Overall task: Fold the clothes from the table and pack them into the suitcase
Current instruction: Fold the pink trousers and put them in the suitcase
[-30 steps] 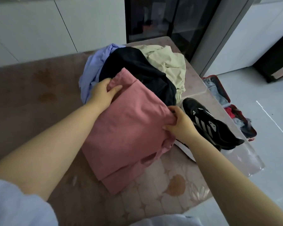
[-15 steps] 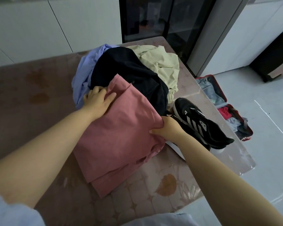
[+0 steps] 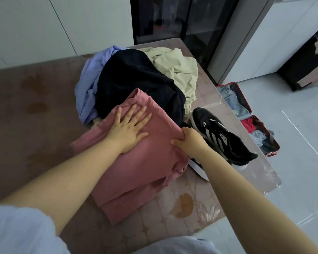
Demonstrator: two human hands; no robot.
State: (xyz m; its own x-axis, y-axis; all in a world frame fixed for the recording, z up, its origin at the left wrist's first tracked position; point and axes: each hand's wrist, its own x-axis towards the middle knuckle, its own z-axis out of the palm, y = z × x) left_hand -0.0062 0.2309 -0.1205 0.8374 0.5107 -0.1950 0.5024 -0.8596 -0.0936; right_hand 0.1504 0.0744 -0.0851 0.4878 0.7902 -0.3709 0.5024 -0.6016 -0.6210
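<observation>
From the head view, a folded pink cotton garment (image 3: 145, 162) is seen lying on the brownish floral-patterned table (image 3: 35, 125), its far end resting against a heap of unfolded clothes. The left hand (image 3: 128, 129) is laid flat on the garment's upper part, with the fingers straight and spread and the palm pressed onto the cloth. The garment's right edge is grasped by the right hand (image 3: 191, 142); the thumb lies on top, while the fingers are tucked out of sight, apparently curled under the fabric.

The heap is made up of a dark navy garment (image 3: 136, 79), a lavender shirt (image 3: 92, 79) and a pale green garment (image 3: 176, 65). A black sneaker with white stripes (image 3: 217, 138) is set just beside the right hand. An open red suitcase (image 3: 245, 99), partly filled with clothes, lies on the floor beyond the table's right edge.
</observation>
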